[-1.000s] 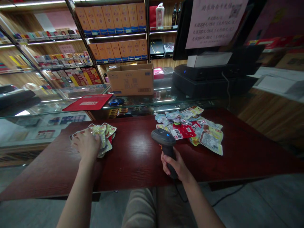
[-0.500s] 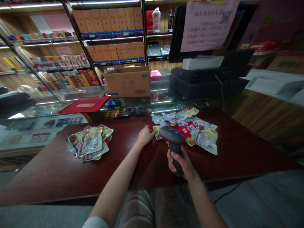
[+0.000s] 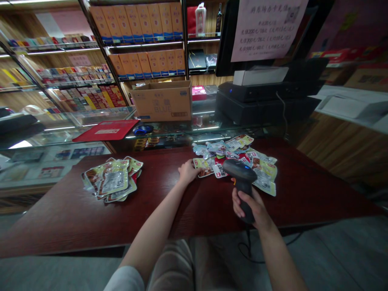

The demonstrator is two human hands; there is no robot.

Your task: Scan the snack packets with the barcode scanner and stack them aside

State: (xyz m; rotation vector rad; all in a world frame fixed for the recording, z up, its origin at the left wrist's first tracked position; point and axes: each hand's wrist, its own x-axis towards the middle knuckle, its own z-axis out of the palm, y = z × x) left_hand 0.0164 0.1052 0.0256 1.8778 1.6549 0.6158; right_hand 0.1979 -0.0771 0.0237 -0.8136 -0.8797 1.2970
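Observation:
My right hand (image 3: 251,204) is wrapped round the grip of a black barcode scanner (image 3: 241,173), held upright over the dark red table (image 3: 197,206). Its head hangs above the near edge of a loose pile of snack packets (image 3: 242,155) at the table's far middle. My left hand (image 3: 188,171) reaches across to the left edge of that pile, fingers curled on a yellow-green packet (image 3: 202,163). A second, neater stack of packets (image 3: 112,182) lies to the left.
A glass counter (image 3: 91,133) runs behind the table with a red mat (image 3: 106,129), a blue mouse (image 3: 143,129) and a cardboard box (image 3: 162,101). A black register and printer (image 3: 266,97) stand at the back right. Shelves of boxed goods (image 3: 142,36) fill the wall.
My left hand left the stack on the left and crossed to the right pile, where it now grips a packet. The scanner in my right hand shifted to the right.

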